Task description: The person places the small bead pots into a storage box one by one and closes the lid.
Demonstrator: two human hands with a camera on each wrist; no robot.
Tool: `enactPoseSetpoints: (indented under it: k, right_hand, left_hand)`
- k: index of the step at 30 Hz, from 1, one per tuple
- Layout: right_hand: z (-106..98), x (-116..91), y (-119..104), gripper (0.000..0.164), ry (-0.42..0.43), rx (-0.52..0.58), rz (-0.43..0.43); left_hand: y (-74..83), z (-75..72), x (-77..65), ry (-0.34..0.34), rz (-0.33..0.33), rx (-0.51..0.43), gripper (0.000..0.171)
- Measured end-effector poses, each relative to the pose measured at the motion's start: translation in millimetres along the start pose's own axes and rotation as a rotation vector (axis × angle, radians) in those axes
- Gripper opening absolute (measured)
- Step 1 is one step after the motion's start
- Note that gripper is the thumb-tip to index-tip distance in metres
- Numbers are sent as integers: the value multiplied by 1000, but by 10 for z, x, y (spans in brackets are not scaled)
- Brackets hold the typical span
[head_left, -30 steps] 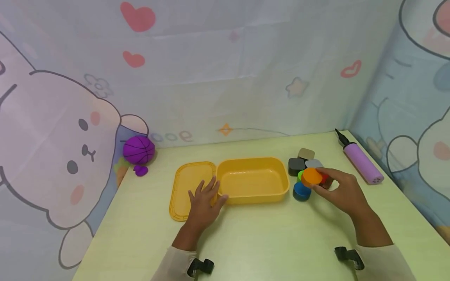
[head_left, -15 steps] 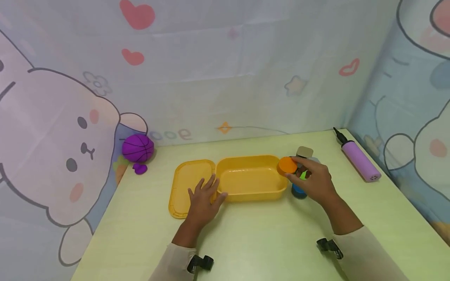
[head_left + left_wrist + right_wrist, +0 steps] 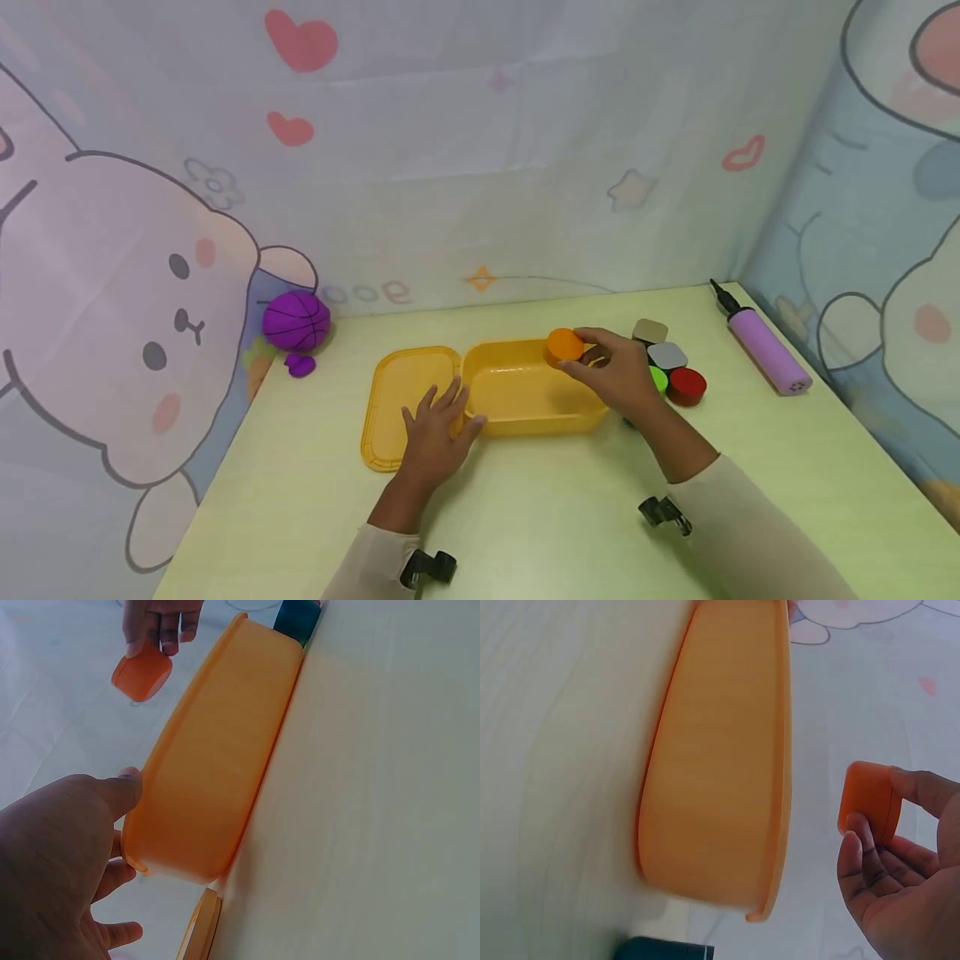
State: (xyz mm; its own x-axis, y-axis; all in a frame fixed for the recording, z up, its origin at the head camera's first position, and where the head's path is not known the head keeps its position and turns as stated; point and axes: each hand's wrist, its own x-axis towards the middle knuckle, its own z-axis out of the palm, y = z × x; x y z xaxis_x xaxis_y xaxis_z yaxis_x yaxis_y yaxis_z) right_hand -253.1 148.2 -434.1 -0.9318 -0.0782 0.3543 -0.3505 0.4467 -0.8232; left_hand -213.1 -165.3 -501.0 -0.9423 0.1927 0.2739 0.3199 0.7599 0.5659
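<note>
My right hand [image 3: 618, 371] pinches a small round orange tub [image 3: 565, 346] between thumb and fingers, above the far right part of a yellow plastic box [image 3: 536, 425]. The right wrist view shows the orange tub [image 3: 866, 799] clear of the box's rim. My left hand [image 3: 437, 442] rests at the box's left end with its fingers spread, the thumb at the near rim. In the left wrist view the left thumb [image 3: 124, 791] lies against the box's edge. A flat yellow lid [image 3: 386, 417] lies on the table left of the box, partly under the left hand.
Right of the box are a red round tub [image 3: 686, 387], a green one [image 3: 659, 379], a grey-topped piece [image 3: 667, 356] and a beige-topped piece [image 3: 650, 331]. A purple hand pump [image 3: 772, 350] lies far right. A purple ball [image 3: 297, 321] and a small purple duck-like toy [image 3: 300, 365] sit far left.
My right hand has carried the orange tub leftward from the cluster of small pieces to over the box, uncovering the red tub. The left hand has stayed at the box's left end.
</note>
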Motion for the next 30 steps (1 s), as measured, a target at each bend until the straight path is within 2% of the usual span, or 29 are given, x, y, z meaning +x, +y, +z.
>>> enactPoseSetpoints:
  k: [15,23,30]
  right_hand:
    - [367,155,-83,52,-112,-24,119]
    - [602,298,-81,55,-161,-30,214]
    - [844,385,-71,53,-186,1,225]
  left_hand:
    - [44,35,-13,-12,-8,-4,68]
    - [39,10,-5,-17,-10,7,69]
    - [3,-17,-4,-11,-10,21,70]
